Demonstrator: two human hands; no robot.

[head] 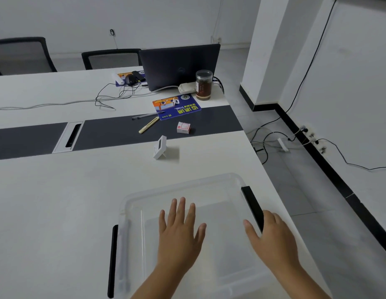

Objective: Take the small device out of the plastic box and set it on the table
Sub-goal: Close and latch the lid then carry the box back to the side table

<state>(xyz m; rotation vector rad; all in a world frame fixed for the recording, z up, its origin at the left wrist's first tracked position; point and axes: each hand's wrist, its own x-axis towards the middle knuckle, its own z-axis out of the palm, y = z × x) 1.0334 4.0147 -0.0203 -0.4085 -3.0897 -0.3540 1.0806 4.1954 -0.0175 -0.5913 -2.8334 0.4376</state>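
A clear plastic box [144,197] with black side latches lies on the white table near its front edge. A clear lid appears to cover it. My left hand [180,231] rests flat on top of the box, fingers spread, holding nothing. My right hand [274,240] is at the box's right side, fingers apart, touching the black latch [251,203]. A small white device [160,147] stands propped on its stand on the table beyond the box, apart from both hands.
A small red-and-white carton [183,127], a cream pen [148,125], a dark pen and a blue mouse pad [177,106] lie farther back. Beyond them stand a jar [203,85], a laptop [179,65], a power strip and cables. The table's right edge [271,182] runs close to the box.
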